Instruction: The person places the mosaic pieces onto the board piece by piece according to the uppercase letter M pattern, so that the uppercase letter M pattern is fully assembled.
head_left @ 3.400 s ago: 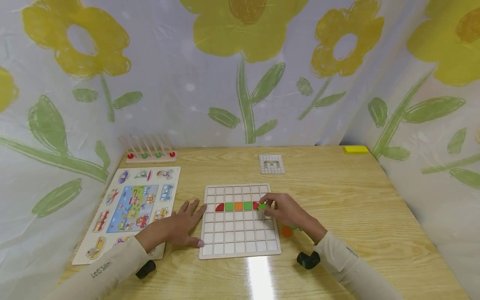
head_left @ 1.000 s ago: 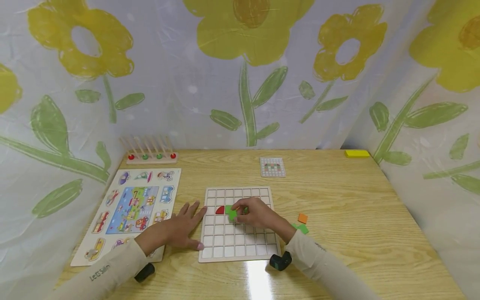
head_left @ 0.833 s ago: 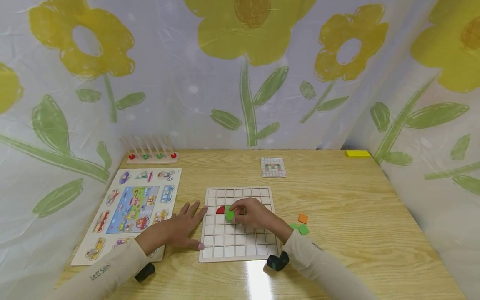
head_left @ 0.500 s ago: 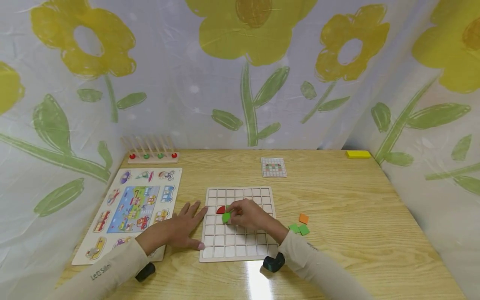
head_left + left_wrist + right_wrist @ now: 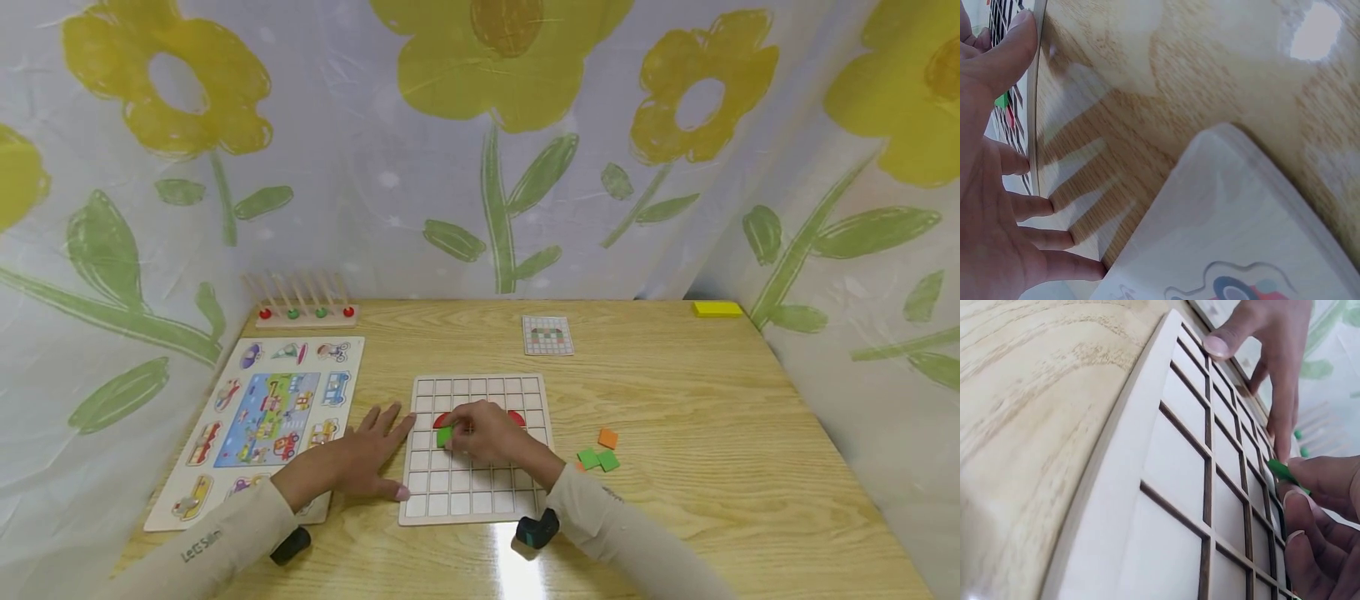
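My right hand point(image 5: 486, 433) pinches a small green square tile point(image 5: 444, 437) between thumb and fingertips. It holds it low over the left part of a white grid board point(image 5: 480, 503), just below a red quarter-round tile point(image 5: 439, 420). In the right wrist view the green tile point(image 5: 1286, 474) is seen nearly edge-on, close over the squares. Another red tile point(image 5: 516, 418) shows right of the hand, which hides the row between. Fingers spread, my left hand point(image 5: 360, 458) rests along the board's left edge, its thumb tip on the rim.
Loose green tiles point(image 5: 608, 460) and an orange tile point(image 5: 607, 438) lie right of the board. Behind is a pattern card point(image 5: 547, 335). To the left are a vehicle puzzle board point(image 5: 225, 500) and a peg stand point(image 5: 307, 318). A yellow block point(image 5: 716, 309) sits back right.
My right hand has carried the green tile leftward from the board's right side to below the left red tile, uncovering the right red tile and the loose ones. My left hand stays put.
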`<state>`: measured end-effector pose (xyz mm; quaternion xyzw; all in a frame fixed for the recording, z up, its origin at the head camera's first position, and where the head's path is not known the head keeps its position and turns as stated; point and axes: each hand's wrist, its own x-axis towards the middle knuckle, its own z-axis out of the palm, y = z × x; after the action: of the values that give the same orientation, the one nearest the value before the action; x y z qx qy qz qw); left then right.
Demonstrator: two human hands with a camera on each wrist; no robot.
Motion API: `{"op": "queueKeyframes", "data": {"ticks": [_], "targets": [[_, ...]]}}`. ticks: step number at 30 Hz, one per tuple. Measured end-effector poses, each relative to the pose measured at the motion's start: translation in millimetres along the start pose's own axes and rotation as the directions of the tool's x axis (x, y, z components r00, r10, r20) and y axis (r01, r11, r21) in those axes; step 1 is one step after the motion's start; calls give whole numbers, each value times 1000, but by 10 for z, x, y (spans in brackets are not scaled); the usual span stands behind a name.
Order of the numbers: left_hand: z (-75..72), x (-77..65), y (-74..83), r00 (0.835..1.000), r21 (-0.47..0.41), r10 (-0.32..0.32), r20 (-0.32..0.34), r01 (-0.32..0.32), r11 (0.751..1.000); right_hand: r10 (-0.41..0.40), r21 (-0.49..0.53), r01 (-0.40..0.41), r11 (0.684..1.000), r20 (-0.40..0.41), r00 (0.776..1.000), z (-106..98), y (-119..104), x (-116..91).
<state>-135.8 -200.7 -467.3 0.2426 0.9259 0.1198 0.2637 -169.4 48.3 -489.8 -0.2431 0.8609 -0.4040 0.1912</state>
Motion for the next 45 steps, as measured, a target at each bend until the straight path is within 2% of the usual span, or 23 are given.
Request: {"op": "queueKeyframes", "data": {"ticks": [9, 24, 34, 45], "targets": [[1, 0, 8, 1000, -3, 6, -6, -6, 1000, 46, -38, -47, 998, -32, 998, 61, -47, 4], [18, 11, 2, 1000, 11, 16, -10, -16, 1000, 92, -61, -94, 994, -29, 995, 83, -72, 4], [26, 7, -1, 999, 5, 23, -24, -23, 1000, 73, -126, -77, 989, -39, 997, 79, -76, -4], [-4, -12, 7, 999, -1, 25, -23, -25, 1000, 83, -151, -88, 985, -45, 996, 86, -116, 14]]}}
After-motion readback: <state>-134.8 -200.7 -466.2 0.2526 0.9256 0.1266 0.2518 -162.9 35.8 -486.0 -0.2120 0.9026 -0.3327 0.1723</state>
